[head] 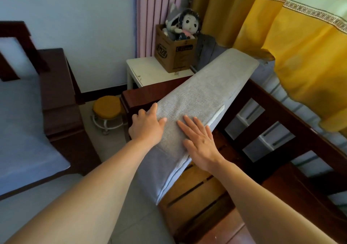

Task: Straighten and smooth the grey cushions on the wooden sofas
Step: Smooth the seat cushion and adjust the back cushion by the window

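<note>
A long grey cushion (202,89) stands tilted on its edge across the wooden sofa (281,112), with the sofa's slatted seat bare beneath it. My left hand (147,126) grips the cushion's left edge, thumb on the top face and fingers reaching along the side. My right hand (201,142) lies flat on the top face with straight, spread fingers, close to the cushion's right seam. A second wooden sofa (58,86) at the left carries a grey seat cushion (24,131) lying flat.
A white side table (148,69) stands in the corner with a cardboard box (174,54) of soft dolls on it. A small round yellow stool (107,106) sits on the floor between the sofas. Yellow curtains (300,37) hang close behind the right sofa.
</note>
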`<state>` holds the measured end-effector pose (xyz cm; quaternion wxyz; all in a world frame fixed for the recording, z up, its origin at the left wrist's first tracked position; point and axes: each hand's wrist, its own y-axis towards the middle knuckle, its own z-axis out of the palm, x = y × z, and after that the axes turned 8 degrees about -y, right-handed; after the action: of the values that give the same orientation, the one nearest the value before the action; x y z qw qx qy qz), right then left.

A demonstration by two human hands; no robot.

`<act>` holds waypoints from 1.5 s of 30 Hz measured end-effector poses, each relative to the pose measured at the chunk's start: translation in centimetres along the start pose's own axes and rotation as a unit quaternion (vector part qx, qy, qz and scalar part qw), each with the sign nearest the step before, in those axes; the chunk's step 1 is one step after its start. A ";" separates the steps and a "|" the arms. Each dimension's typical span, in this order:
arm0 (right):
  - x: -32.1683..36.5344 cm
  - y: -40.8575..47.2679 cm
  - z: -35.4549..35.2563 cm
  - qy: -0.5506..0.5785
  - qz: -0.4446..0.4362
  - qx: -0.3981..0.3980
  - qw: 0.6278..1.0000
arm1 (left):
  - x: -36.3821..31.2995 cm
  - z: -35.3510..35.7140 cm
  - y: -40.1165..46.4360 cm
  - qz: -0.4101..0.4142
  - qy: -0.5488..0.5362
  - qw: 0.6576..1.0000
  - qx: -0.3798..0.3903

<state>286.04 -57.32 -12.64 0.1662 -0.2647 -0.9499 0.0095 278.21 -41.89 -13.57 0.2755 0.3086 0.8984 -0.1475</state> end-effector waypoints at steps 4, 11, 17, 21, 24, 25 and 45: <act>-4.5 0.9 -2.1 -0.138 -0.072 0.029 0.987 | -2.0 1.1 -1.6 -0.051 0.004 0.997 -0.054; -8.1 -1.1 -0.2 -0.269 -0.118 -0.049 0.955 | -3.8 3.5 -5.1 -0.047 0.023 0.993 -0.110; -10.0 -4.7 0.3 -0.285 -0.092 -0.039 0.953 | -5.4 5.2 -8.5 -0.021 0.031 0.994 -0.106; -10.5 -7.4 0.7 -0.262 -0.068 -0.061 0.961 | -6.0 6.4 -10.2 0.016 0.039 0.993 -0.111; -10.6 -9.0 1.2 -0.241 -0.054 -0.059 0.967 | -6.0 7.3 -11.1 0.037 0.033 0.992 -0.113; -10.5 -9.5 1.3 -0.234 -0.045 -0.053 0.970 | -5.9 7.6 -11.3 0.044 0.031 0.992 -0.115; -14.9 -12.0 3.9 -0.136 -0.096 -0.136 0.977 | -7.7 10.3 -15.1 0.036 0.051 0.985 -0.159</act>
<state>290.80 -74.88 -19.66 -0.0018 -0.1891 -0.9769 -0.0996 277.84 -61.64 -15.88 0.2803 0.2999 0.9116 0.0233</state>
